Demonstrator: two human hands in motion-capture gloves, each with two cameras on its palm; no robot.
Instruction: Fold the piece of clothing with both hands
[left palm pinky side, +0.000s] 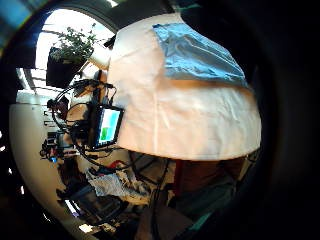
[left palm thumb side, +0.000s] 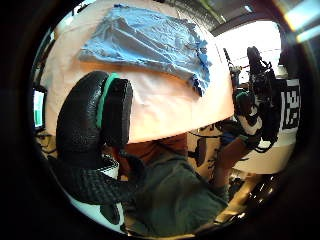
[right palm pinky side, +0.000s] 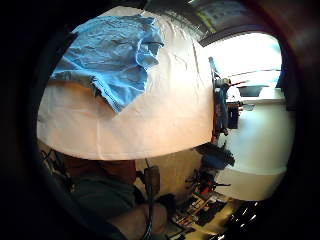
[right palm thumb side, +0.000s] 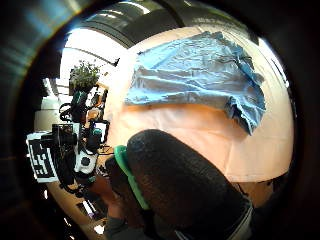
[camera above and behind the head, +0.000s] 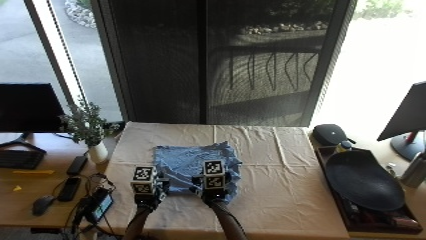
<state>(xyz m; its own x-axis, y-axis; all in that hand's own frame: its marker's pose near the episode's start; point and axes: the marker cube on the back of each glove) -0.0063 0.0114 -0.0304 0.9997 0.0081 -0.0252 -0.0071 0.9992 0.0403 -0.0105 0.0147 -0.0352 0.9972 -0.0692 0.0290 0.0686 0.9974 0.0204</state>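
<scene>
Both hands sit at the near edge of the surface (camera above and behind the head: 279, 200): my left hand (camera above and behind the head: 148, 192) and right hand (camera above and behind the head: 212, 189), fingers loosely curled, holding nothing. Just beyond them the blue garment (camera above and behind the head: 194, 162) lies crumpled on the cream cloth, its near corner under my right hand. Judgement: flatten it first, then pinch the two near corners together so both edges lift evenly. Further off: a potted plant (camera above and behind the head: 85, 127).
</scene>
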